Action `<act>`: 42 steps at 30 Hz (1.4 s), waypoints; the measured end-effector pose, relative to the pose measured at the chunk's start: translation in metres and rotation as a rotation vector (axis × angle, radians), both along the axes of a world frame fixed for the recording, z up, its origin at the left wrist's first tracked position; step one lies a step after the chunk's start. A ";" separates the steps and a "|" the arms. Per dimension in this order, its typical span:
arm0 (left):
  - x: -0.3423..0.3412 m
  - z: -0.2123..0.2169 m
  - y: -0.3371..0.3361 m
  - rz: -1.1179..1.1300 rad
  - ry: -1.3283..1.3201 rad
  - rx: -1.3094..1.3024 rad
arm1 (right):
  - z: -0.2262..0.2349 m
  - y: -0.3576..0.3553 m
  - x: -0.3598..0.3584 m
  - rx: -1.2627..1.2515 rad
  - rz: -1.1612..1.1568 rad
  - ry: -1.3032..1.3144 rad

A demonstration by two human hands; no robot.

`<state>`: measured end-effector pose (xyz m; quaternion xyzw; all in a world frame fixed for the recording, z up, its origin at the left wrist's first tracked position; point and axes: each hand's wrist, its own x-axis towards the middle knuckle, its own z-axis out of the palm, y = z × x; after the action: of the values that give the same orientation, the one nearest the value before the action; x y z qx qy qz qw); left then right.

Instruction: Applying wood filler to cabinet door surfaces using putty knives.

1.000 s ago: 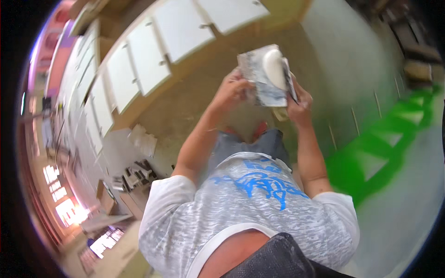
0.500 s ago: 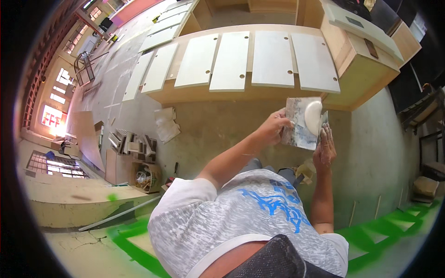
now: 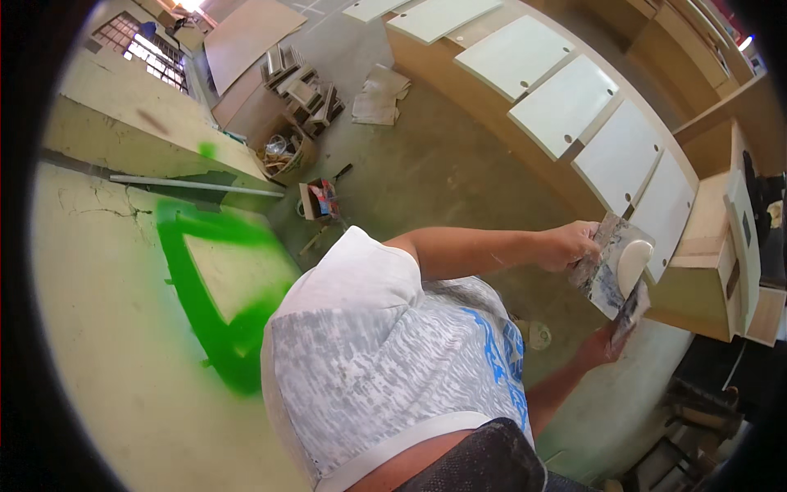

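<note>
My left hand (image 3: 570, 244) is closed on the edge of a flat, smeared board (image 3: 605, 283). A smooth white mound of putty (image 3: 634, 266) sits on the board. My right hand (image 3: 602, 348) is closed around a putty knife (image 3: 631, 313), whose stained blade stands close to the board's lower right edge; whether the two touch I cannot tell. Just beyond the board lie white door panels (image 3: 616, 156) with round holes, set in a row on a long wooden cabinet (image 3: 484, 97).
A pale box-like wooden cabinet (image 3: 697, 299) stands at the right. Far left are stacked offcuts (image 3: 303, 90), a carton of scraps (image 3: 287, 152), a small open box (image 3: 316, 201) and a flattened sheet (image 3: 381, 94) on the floor. Green paint (image 3: 197, 303) marks the left wall.
My view has turned, so the cabinet and panels now slant along the right and the left wall shows more. Both hands still hold the board and putty knife close together.
</note>
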<state>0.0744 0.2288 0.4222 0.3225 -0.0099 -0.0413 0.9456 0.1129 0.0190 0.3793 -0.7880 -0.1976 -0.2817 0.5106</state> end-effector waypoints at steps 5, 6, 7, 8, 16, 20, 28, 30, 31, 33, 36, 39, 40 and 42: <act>-0.001 0.011 0.012 0.063 -0.146 -0.158 | -0.026 0.000 0.028 -0.326 0.291 0.010; -0.004 0.009 0.019 0.050 -0.142 -0.165 | -0.036 0.005 0.025 -0.436 0.291 -0.031; -0.004 0.006 0.029 0.208 -0.136 0.114 | -0.043 0.008 0.020 -0.549 0.283 -0.069; -0.002 0.002 0.032 0.351 -0.137 0.376 | -0.033 0.026 0.006 -0.279 0.284 0.170; -0.023 0.002 0.072 0.431 -0.061 0.276 | 0.027 0.050 -0.010 1.033 0.486 0.831; -0.019 0.005 0.057 0.337 -0.126 0.244 | 0.034 0.062 -0.031 1.043 0.486 0.821; 0.005 0.008 0.041 0.104 -0.265 0.716 | 0.037 0.074 -0.019 1.107 0.320 0.702; 0.002 0.007 0.043 0.063 -0.292 0.791 | 0.037 0.074 -0.024 1.154 0.338 0.695; -0.001 0.006 0.043 0.038 -0.315 0.862 | 0.036 0.073 -0.026 1.183 0.370 0.687; -0.008 0.003 0.044 0.061 -0.338 0.964 | 0.031 0.070 -0.029 1.209 0.423 0.681; -0.019 0.012 0.047 0.005 -0.268 1.129 | 0.023 0.068 -0.026 1.182 0.476 0.754; -0.031 -0.015 0.041 -0.075 -0.201 1.106 | 0.020 0.071 -0.023 1.138 0.421 0.775; -0.036 -0.031 0.039 -0.086 -0.240 1.030 | 0.021 0.072 -0.021 1.127 0.440 0.742; -0.047 -0.037 0.038 -0.114 -0.218 1.102 | 0.023 0.068 -0.021 1.107 0.466 0.721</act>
<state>0.0270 0.2666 0.3849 0.7698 -0.1019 -0.0579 0.6274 0.0918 0.0868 0.4028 -0.3935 -0.0072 0.0550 0.9177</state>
